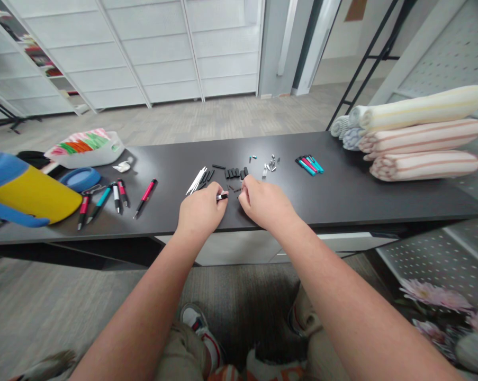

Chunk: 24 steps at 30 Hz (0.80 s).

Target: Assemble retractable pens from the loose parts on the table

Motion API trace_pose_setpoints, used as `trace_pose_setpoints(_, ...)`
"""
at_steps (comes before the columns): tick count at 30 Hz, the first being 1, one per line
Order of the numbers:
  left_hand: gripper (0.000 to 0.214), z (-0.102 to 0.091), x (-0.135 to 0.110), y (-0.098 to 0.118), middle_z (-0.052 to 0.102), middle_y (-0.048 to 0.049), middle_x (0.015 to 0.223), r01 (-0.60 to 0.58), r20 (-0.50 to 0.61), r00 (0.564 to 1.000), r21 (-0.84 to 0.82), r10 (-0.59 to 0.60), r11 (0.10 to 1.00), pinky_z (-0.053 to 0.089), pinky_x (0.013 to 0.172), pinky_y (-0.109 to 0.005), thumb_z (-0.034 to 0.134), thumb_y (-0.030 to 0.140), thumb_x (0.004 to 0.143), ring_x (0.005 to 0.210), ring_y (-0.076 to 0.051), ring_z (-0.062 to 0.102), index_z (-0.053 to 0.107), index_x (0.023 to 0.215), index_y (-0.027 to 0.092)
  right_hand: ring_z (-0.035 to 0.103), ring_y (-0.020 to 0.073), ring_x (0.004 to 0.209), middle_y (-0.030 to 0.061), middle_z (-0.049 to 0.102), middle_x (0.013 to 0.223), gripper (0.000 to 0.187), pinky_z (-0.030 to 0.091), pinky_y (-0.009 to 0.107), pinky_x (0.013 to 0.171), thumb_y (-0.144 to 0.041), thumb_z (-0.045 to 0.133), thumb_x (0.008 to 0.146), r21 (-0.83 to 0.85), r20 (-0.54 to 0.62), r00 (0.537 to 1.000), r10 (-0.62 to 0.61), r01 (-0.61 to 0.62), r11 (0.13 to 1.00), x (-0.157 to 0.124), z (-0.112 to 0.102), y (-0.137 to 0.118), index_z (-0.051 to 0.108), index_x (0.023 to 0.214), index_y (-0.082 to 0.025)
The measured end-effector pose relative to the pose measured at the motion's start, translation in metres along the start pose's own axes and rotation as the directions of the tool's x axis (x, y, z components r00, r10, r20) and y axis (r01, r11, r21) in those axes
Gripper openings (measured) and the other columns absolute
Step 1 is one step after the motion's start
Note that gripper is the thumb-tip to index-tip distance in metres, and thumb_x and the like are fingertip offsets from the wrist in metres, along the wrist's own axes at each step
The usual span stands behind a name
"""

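Note:
My left hand (201, 210) is closed around a short black-and-white pen piece (222, 197) that juts out past the fingers. Close by on the right, my right hand (265, 203) is pinched together low over the table; what its fingertips hold, if anything, is hidden. Small dark pieces (231, 188) lie between the hands. Beyond the left hand are thin white sticks (195, 181) and black tubes (207, 176). Short black sleeves (232, 173) stand in a row above both hands. Farther right are small silvery parts (271, 164) and pink and teal pen barrels (309, 164).
Several assembled pens (145, 198) lie on the left of the dark table (350, 196). Behind them are a yellow-and-blue container (32, 188), a blue lid (80, 179) and a white tray (110, 151) of colourful items. Rolled striped towels (425, 138) are stacked at the right end.

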<state>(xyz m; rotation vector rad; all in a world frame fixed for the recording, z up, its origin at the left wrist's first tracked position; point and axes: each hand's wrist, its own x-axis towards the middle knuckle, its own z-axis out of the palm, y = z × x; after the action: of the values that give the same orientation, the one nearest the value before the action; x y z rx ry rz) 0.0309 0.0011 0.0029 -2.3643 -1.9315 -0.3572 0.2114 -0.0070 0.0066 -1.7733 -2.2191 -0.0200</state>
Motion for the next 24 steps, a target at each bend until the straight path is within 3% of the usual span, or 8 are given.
trace_pose_setpoints(7,0.029,-0.0056,-0.0003,0.0034,0.08,-0.0081,0.097,0.03,0.044,0.999,0.0,-0.03,1.0,0.052,0.079,-0.035,0.048,0.044,0.104,0.093,-0.029,0.076,0.069,0.114,0.026,0.074,0.0269,0.084,0.012,0.079,0.099,0.022,0.044,0.033,0.069,-0.026,0.045,0.103,0.006,0.006,0.998,0.061,-0.061,0.998,0.0009,0.0026,-0.001,0.061,0.116,-0.017)
trace_pose_setpoints(17,0.027,-0.0017,-0.001,0.002,0.079,-0.0071,0.092,-0.017,0.002,1.0,0.007,0.017,1.0,0.051,0.075,-0.034,0.048,0.043,0.104,0.088,-0.029,0.075,0.068,0.11,0.026,0.074,0.0255,0.083,0.0098,0.078,0.097,0.018,0.04,0.033,0.066,-0.027,0.048,0.102,-0.007,-0.021,1.0,0.015,-0.015,1.0,0.0026,0.0056,0.0015,0.063,0.109,-0.019)
trace_pose_setpoints(24,0.027,-0.0028,-0.0003,0.0026,0.079,-0.0071,0.094,-0.016,0.013,1.0,0.015,0.015,1.0,0.051,0.077,-0.035,0.048,0.043,0.104,0.09,-0.029,0.076,0.068,0.111,0.026,0.074,0.026,0.088,0.0106,0.079,0.101,0.017,0.044,0.034,0.07,-0.026,0.05,0.102,0.005,-0.001,1.0,0.002,-0.002,1.0,0.0029,0.0047,0.0023,0.065,0.107,-0.02)
